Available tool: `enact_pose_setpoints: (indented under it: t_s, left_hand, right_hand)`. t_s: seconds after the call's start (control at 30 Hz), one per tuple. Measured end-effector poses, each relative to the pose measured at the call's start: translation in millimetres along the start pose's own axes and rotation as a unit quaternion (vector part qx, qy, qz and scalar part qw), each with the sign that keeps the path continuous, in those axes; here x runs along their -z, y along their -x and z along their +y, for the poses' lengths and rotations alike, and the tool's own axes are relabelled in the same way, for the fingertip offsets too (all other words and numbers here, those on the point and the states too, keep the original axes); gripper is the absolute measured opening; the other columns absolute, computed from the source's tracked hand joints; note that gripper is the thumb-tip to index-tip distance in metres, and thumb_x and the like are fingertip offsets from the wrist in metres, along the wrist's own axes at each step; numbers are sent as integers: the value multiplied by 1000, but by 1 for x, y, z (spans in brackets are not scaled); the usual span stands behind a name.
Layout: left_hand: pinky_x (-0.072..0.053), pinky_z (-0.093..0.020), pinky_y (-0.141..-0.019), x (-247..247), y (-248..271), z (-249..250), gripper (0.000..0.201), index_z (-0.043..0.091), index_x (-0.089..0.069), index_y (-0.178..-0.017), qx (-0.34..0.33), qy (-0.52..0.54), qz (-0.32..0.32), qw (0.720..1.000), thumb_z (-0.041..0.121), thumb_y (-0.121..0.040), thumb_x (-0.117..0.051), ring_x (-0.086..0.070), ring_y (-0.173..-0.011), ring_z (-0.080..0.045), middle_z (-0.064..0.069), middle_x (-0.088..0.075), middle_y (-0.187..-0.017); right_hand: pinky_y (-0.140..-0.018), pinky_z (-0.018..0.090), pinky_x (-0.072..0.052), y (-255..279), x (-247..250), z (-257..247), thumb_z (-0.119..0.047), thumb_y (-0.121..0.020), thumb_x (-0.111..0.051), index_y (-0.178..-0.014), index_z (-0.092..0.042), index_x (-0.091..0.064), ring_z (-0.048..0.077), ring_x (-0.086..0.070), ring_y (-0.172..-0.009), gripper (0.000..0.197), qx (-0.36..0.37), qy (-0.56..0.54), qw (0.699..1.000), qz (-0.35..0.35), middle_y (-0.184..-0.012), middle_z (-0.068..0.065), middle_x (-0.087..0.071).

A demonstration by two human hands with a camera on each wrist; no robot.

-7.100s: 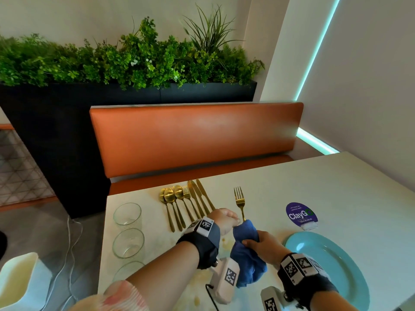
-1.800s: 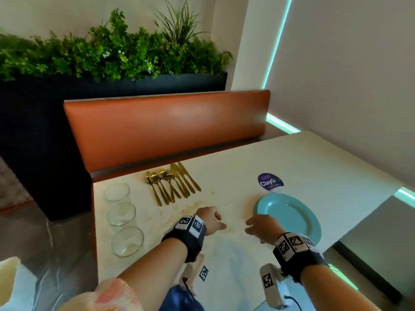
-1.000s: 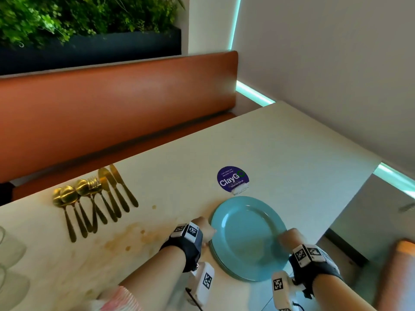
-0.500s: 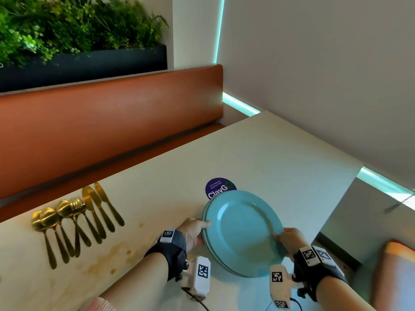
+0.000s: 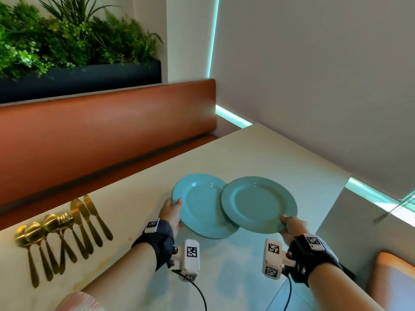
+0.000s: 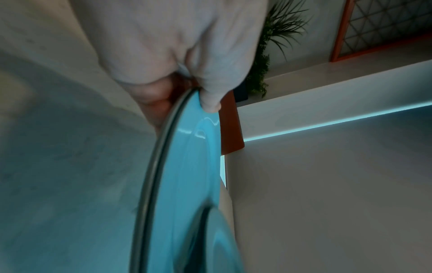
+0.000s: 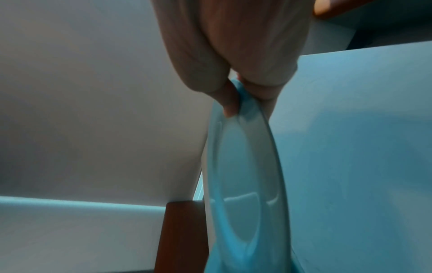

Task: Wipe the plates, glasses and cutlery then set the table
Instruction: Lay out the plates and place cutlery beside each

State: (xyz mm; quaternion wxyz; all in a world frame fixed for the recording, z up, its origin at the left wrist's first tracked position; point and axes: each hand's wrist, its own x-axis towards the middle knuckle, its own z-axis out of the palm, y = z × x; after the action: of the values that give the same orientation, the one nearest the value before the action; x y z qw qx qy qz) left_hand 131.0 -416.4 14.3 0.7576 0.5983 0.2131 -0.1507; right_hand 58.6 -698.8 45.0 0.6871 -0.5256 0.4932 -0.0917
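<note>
Two teal plates are held just above the pale table (image 5: 280, 158). My left hand (image 5: 173, 209) grips the left plate (image 5: 197, 209) at its left rim, thumb on top. My right hand (image 5: 290, 226) pinches the right plate (image 5: 258, 203) at its near rim. The right plate overlaps the left plate's right edge. In the left wrist view the thumb (image 6: 210, 103) presses on the left plate (image 6: 189, 166), fingers underneath. In the right wrist view the thumb (image 7: 230, 105) clamps the right plate (image 7: 243, 166). Gold cutlery (image 5: 62, 232) lies in a row at the table's left.
An orange bench (image 5: 107, 131) runs along the table's far side, with a dark planter of greenery (image 5: 78, 79) behind it. A wall stands close on the right. An orange seat (image 5: 393, 281) shows below the table's right edge.
Both hands held the plates as one stack half a second ago. Now the stack has split: my right hand has drawn the top plate to the right, my left keeps the other. The purple sticker is hidden.
</note>
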Motion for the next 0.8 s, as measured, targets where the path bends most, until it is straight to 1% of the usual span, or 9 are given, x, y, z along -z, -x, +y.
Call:
enact_pose_setpoints:
  t_s: [0.1, 0.17, 0.33, 0.4, 0.43, 0.53, 0.6, 0.7, 0.8]
  left_hand:
    - [-50, -42, -82, 2, -14, 14, 29, 12, -49, -127, -15, 28, 56, 998, 19, -100, -43, -58, -98, -29, -15, -58, -126]
    - [-48, -44, -89, 1, -23, 21, 31, 11, -47, -129, -22, 45, 80, 996, 18, -100, -43, -57, -101, -29, -14, -57, -128]
    - [-48, -47, -95, -12, -37, 31, 32, 10, -44, -132, -21, 70, 102, 992, 17, -100, -42, -56, -114, -32, -14, -54, -132]
    - [-48, -47, -96, -20, -40, 29, 33, 10, -43, -132, -17, 73, 102, 992, 17, -100, -42, -56, -112, -30, -15, -54, -133]
    - [-48, -47, -96, -24, -42, 27, 33, 10, -43, -132, -13, 72, 101, 992, 17, -100, -42, -56, -112, -30, -14, -54, -132]
    - [-49, -46, -93, -34, -47, 20, 34, 11, -43, -133, -2, 63, 89, 994, 18, -100, -42, -57, -111, -31, -14, -55, -132]
    - [-50, -43, -89, -38, -49, 17, 34, 12, -43, -134, -1, 59, 76, 995, 18, -100, -42, -57, -104, -29, -14, -56, -130]
    - [-49, -41, -87, -44, -50, 13, 34, 12, -44, -134, -1, 57, 53, 997, 18, -100, -42, -56, -102, -28, -14, -56, -129]
    - [-49, -41, -87, -47, -49, 9, 34, 11, -44, -133, 4, 63, 38, 997, 19, -101, -41, -56, -103, -28, -14, -56, -129]
  right_hand:
    - [-96, 44, -47, -8, 16, -8, -2, -92, -51, -126, 8, -46, 37, -54, -116, 36, -17, 23, 998, 61, -122, 19, -57]
    - [-86, 40, -53, -8, 27, -9, -8, -89, -55, -126, 6, -49, 33, -57, -111, 40, -28, 30, 996, 80, -115, 15, -58]
    - [-80, 22, -51, -5, 40, -8, -12, -98, -41, -135, 4, -42, 28, -49, -124, 40, -68, 33, 995, 64, -141, 19, -45]
    - [-97, 31, -44, -8, 40, -4, -13, -98, -41, -131, 2, -46, 31, -49, -126, 37, -83, 42, 993, 71, -138, 17, -49]
    - [-94, 37, -45, -8, 38, -3, -15, -97, -42, -127, -1, -50, 33, -54, -118, 34, -81, 41, 993, 72, -131, 14, -54]
    - [-63, 33, -45, -30, 35, 11, -20, -98, -37, -129, 1, -46, 46, -54, -111, 39, -90, 38, 994, 47, -134, 24, -50]
    - [-79, 42, -47, -48, 35, 17, -18, -95, -36, -133, 1, -42, 43, -51, -119, 42, -86, 38, 994, 55, -136, 25, -48]
    - [-75, 39, -46, -87, 52, 30, -26, -83, -46, -111, -4, -58, 33, -60, -72, 38, -66, 83, 990, 98, -84, 20, -64]
    - [-79, 58, -48, -99, 58, 30, -42, -71, -50, -102, -13, -59, 39, -67, -74, 43, -93, 72, 988, 96, -84, 20, -68]
